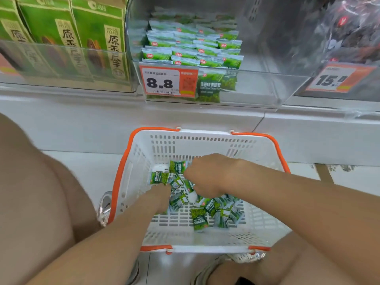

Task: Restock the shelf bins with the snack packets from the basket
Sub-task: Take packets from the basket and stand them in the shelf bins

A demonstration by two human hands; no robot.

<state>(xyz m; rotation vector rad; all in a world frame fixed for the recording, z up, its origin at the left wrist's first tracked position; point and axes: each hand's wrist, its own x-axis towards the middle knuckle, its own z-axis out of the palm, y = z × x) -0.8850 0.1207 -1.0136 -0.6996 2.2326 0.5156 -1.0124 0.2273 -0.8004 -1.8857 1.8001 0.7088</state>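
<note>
A white basket [205, 133] with orange handles stands on the floor below the shelf. Small green snack packets [200, 219] lie loose in its bottom. Both my hands reach into it. My left hand [161, 195] is at the left of the pile, its fingers closed on packets near the basket's left wall. My right hand [206, 174] is curled over packets in the middle of the pile. Above, a clear shelf bin [257, 87] holds rows of the same green packets [185, 50] in its left half; its right half is bare.
A price tag reading 8.8 [162, 82] hangs on the bin's front. Tall green boxes [61, 33] fill the bin to the left, and dark bagged snacks [353, 29] with a 15.8 tag [331, 79] the bin to the right. My knees flank the basket.
</note>
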